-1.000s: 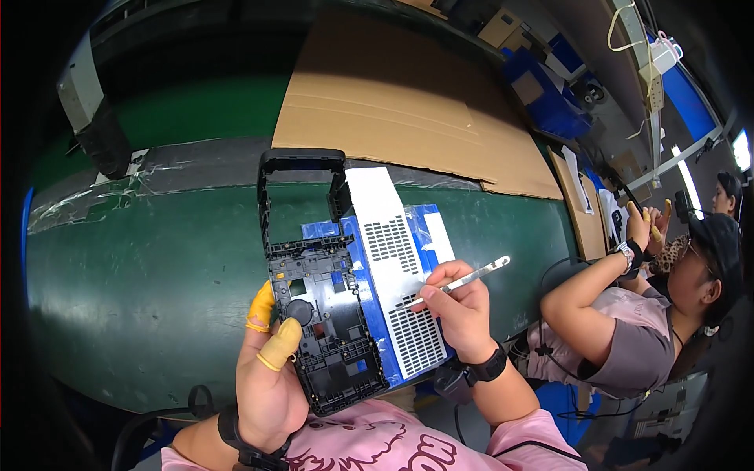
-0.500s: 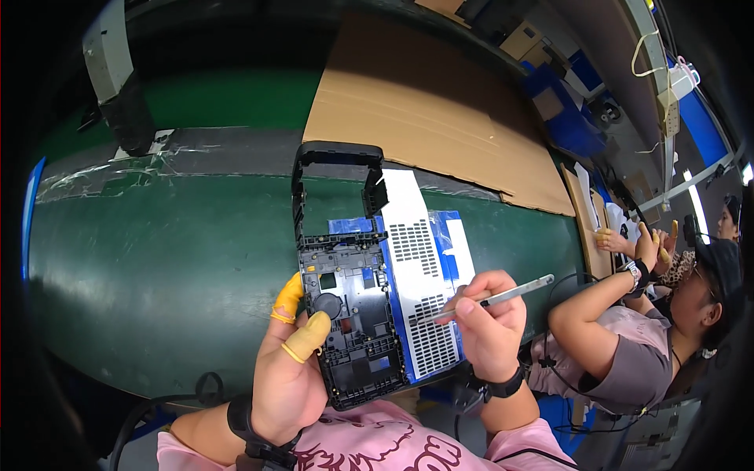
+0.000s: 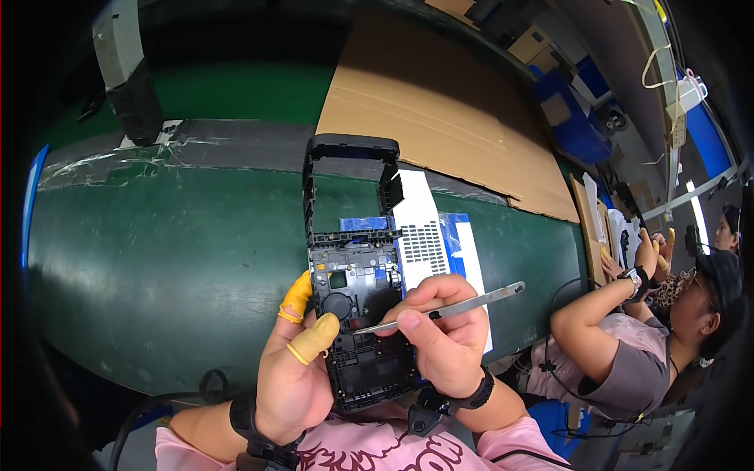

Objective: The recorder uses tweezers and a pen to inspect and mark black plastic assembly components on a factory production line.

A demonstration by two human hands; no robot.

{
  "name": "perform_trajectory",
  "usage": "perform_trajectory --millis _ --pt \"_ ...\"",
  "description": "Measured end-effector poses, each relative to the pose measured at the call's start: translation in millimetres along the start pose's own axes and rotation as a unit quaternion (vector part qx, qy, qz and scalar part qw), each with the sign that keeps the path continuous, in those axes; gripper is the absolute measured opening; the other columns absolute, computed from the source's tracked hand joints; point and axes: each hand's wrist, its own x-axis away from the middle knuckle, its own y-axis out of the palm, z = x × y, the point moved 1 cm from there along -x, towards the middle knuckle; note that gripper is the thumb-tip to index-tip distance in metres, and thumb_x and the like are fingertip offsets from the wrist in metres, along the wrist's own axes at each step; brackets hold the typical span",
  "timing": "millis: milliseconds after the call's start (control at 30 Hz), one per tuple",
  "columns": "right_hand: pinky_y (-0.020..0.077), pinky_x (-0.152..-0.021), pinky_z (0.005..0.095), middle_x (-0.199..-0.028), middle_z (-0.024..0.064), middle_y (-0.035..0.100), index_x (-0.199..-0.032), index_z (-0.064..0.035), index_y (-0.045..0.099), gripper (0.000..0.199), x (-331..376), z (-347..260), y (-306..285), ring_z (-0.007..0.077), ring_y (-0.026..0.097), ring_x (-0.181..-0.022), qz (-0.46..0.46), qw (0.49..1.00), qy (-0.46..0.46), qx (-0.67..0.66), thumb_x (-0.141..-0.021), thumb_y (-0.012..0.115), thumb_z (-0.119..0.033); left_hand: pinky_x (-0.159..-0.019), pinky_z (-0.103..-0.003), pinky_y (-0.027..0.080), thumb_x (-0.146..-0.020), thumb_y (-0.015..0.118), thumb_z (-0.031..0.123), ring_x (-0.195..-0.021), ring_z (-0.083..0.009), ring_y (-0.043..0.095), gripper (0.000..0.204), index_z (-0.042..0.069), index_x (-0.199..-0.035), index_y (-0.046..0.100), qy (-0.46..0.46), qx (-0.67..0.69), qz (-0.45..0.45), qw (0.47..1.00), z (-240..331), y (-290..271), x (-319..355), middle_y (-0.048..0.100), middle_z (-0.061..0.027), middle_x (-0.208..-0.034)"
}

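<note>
Gripping: left fingers closed on black frame; right fingers pinched on metal tool
Lettering: dark red, pink shirt
Edges: cardboard beyond frame; counter extends left

One black plastic frame, one pair of tweezers, two finger cots on the left hand; apparently two co-workers.

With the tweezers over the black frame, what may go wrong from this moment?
1. The metal tweezers point toward the yellow-covered thumb of the left grip; a slip might poke it.
2. Their tip is over the black frame and could scratch it.
3. The frame's lower end seems to reach past the edge of the green table; a loosened hold might let it drop.
</note>
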Motion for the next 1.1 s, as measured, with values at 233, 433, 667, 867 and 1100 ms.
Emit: perform_trajectory --millis 233,433,667,867,1100 --pt "0.0495 -0.07 0.032 -0.077 0.0169 0.061 -0.096 0.0013 0.042 0.019 -2.9 0.9 1.7 0.0212 0.062 -0.07 -0.004 1.0 -0.007 -0.009 -0.08 0.054 0.002 -0.092 -0.035 0.04 -0.083 0.049 0.004 -0.106 -0.0193 0.05 0.048 0.006 -0.128 0.035 0.007 0.002 0.005 1.0 0.4 1.7 -0.2 0.05 -0.0104 -0.118" --pt "0.0496 -0.07 0.0318 -0.078 0.0165 0.061 -0.095 0.0009 0.043 0.019 -3.2 2.3 3.0 0.021 0.062 -0.071 -0.01 1.0 -0.007 -0.01 -0.081 0.054 0.003 -0.093 -0.034 0.038 -0.083 0.049 0.004 -0.107 -0.0184 0.049 0.048 0.005 -0.128 0.034 0.011 -0.008 0.001 1.0 0.6 -0.4 -0.5 0.05 -0.01 -0.117" --pt "0.0499 -0.069 0.0307 -0.078 0.0159 0.061 -0.096 0.001 0.043 0.019 -5.1 2.8 0.3 0.0205 0.062 -0.072 -0.023 1.0 -0.008 -0.009 -0.081 0.054 0.003 -0.093 -0.034 0.037 -0.083 0.049 0.004 -0.107 -0.0185 0.048 0.048 0.006 -0.128 0.035 0.011 -0.009 0.005 1.0 0.5 1.9 0.0 0.049 -0.0099 -0.118" --pt "0.0487 -0.069 0.0215 -0.084 0.0065 0.059 -0.098 0.0012 0.047 0.018 -7.1 4.2 -0.1 0.0121 0.061 -0.077 -0.041 0.999 -0.003 -0.03 -0.082 0.056 0.002 -0.093 -0.034 0.037 -0.083 0.048 0.003 -0.108 -0.0188 0.048 0.047 0.005 -0.128 0.035 0.017 -0.009 0.009 1.0 0.8 0.8 -1.0 0.049 -0.0102 -0.118" --pt "0.0489 -0.069 0.0213 -0.085 0.0064 0.058 -0.097 0.001 0.048 0.018 -7.7 3.7 -1.5 0.0116 0.06 -0.077 -0.043 0.999 -0.001 -0.032 -0.082 0.057 0.001 -0.093 -0.036 0.039 -0.083 0.05 0.008 -0.107 -0.0214 0.05 0.048 0.006 -0.128 0.035 0.028 -0.034 0.013 0.999 -2.4 1.2 -1.8 0.049 -0.0113 -0.118"
